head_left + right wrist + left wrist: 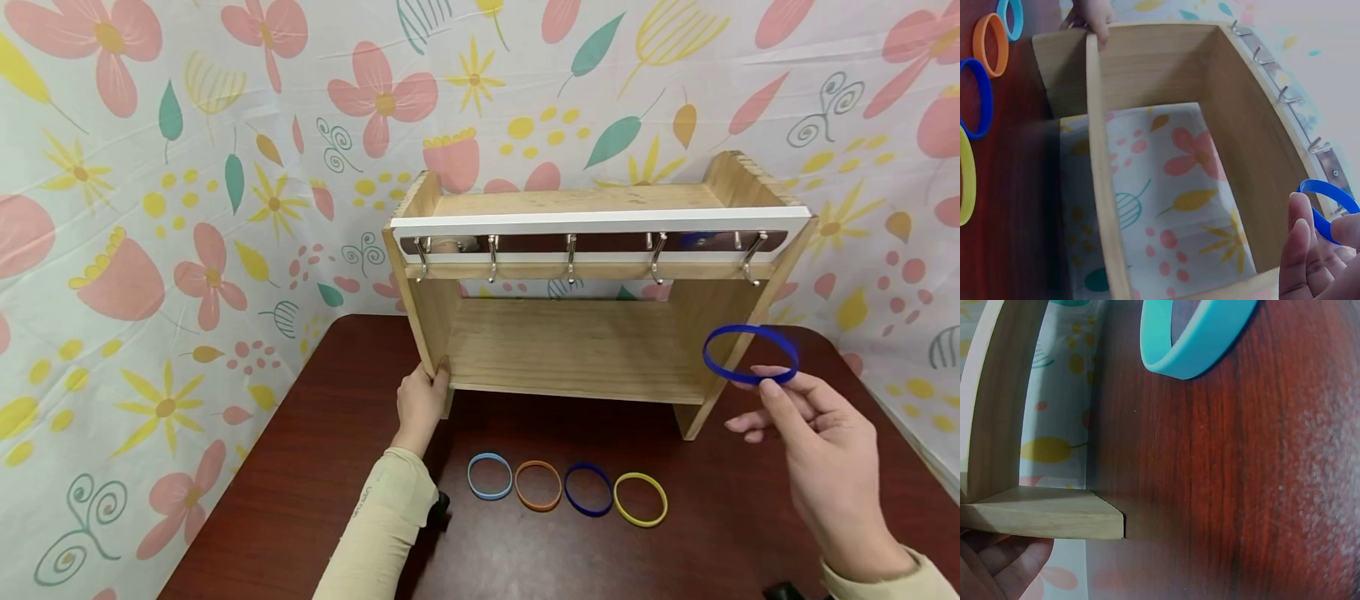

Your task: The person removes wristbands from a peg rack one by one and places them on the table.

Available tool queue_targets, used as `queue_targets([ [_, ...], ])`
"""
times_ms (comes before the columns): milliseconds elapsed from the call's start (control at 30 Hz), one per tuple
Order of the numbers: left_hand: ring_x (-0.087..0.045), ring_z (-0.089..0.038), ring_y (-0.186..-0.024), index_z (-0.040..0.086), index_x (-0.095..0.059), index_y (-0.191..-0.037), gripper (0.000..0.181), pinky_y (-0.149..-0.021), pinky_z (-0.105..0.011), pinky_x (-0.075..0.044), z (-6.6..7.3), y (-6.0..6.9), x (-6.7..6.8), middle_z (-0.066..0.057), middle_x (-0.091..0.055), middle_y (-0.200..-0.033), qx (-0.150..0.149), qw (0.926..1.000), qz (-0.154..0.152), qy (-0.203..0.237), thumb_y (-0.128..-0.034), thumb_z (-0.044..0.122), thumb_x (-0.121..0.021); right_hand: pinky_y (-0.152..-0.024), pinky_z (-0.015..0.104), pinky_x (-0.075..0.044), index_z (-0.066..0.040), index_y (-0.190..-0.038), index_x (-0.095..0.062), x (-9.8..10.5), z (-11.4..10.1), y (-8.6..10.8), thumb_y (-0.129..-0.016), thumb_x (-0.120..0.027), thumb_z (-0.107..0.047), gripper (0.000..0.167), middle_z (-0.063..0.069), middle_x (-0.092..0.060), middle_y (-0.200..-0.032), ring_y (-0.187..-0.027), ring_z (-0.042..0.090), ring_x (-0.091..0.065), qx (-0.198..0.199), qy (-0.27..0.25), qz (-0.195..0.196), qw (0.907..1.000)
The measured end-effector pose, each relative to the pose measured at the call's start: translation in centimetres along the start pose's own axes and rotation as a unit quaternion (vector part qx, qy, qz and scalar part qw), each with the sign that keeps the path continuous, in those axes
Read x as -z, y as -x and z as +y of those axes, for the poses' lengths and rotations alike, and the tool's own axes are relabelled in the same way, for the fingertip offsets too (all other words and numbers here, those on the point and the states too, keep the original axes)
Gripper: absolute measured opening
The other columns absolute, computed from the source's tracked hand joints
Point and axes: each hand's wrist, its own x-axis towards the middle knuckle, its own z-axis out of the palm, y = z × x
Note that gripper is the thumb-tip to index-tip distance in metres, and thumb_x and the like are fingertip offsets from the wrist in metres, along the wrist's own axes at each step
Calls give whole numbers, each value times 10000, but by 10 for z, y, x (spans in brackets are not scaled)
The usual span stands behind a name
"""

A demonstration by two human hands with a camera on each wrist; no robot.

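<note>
My right hand (832,450) pinches a blue wristband (750,379) between thumb and fingers, in the air in front of the rack's right side. With my left hand (420,404) I grip the lower left side panel of a wooden rack (577,350), thumb on its front edge. A row of metal hooks (572,258) runs along the rack's white front rail (600,223); no band hangs on them. On the table before the rack lie a light blue wristband (471,475), an orange wristband (517,483), a dark blue wristband (567,487) and a yellow wristband (618,500).
The rack stands on a dark red-brown wooden table (300,492). Behind and left of it hangs a flower-patterned cloth (247,167). The rack's lower shelf (570,342) bears nothing.
</note>
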Motion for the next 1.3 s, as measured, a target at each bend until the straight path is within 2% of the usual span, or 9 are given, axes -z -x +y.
queue_targets([
  [300, -620, -226, -527, 102, -650, -815, 360, -488, -378, -489, -1, 0, -1, -91, -668, -662, 28, 10000, -11, -11, -981, 405, -548, -538, 231, -512, 191, -1203, -519, 7, 4, 12, -971, -487, 85, 257, 104, -733, -959, -615, 211, -692, -216, 382, -43, 9990],
  [467, -623, -228, -525, 99, -659, -828, 365, -483, -378, -489, -1, 0, -1, -96, -671, -667, 55, 10000, -21, -18, -981, 411, -547, -525, 223, -509, 162, -1187, -541, 10, 5, 16, -974, -498, 64, 238, 82, -735, -864, -612, 195, -694, -353, 593, -5, 9976],
  [833, -621, -222, -527, 99, -667, -849, 354, -479, -367, -485, 0, 0, 0, -90, -668, -663, 42, 10000, -45, -15, -987, 400, -542, -516, 222, -511, 137, -1162, -554, 22, 9, 23, -975, -491, 72, 208, 104, -717, -759, -607, 193, -699, -475, 550, -165, 9972],
  [1100, -618, -223, -525, 93, -661, -838, 370, -477, -366, -481, 1, 0, 0, -90, -664, -655, 59, 10000, -73, -20, -989, 406, -534, -525, 218, -506, 74, -1164, -596, 28, 15, 31, -977, -499, 62, 211, 94, -713, -745, -616, 176, -696, -707, 836, -167, 9938],
  [1300, -615, -220, -522, 93, -667, -846, 368, -478, -367, -481, 0, 1, 0, -86, -663, -654, 67, 10000, -56, -22, -986, 409, -540, -535, 219, -508, 55, -1184, -605, 31, 16, 35, -982, -510, 36, 224, 57, -732, -830, -625, 171, -691, -894, 1005, -128, 9908],
])
